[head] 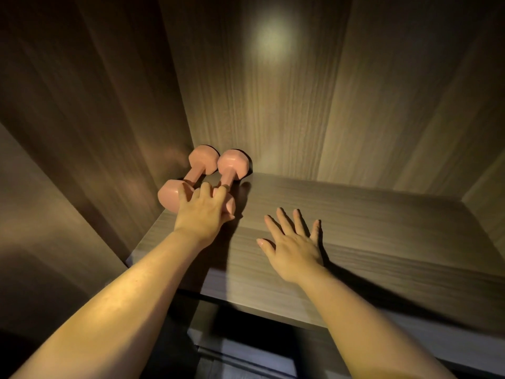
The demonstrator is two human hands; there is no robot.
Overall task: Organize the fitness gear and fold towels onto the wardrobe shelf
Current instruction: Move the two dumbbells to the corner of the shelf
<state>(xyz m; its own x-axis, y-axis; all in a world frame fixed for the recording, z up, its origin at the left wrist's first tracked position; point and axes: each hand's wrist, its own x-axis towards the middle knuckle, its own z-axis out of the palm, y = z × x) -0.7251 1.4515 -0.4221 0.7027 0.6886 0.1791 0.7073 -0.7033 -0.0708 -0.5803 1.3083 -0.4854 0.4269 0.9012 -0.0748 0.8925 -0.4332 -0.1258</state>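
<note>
Two pink dumbbells lie side by side in the back left corner of the wooden wardrobe shelf [369, 228]. The left dumbbell [195, 166] runs along the side wall. The right dumbbell [232, 165] lies next to it, touching the back panel. My left hand [203, 212] lies over the near end of the right dumbbell, fingers curled round it, with one finger touching the left dumbbell's near end. My right hand [293, 242] hovers just over the shelf to the right, fingers spread and straight, holding nothing. No towels are in view.
The wardrobe's left wall [95, 119] and back panel [300, 105] close in the corner. The right wall [489, 198] bounds the shelf on the far side. Below the shelf's front edge [259, 307] a dark lower compartment shows.
</note>
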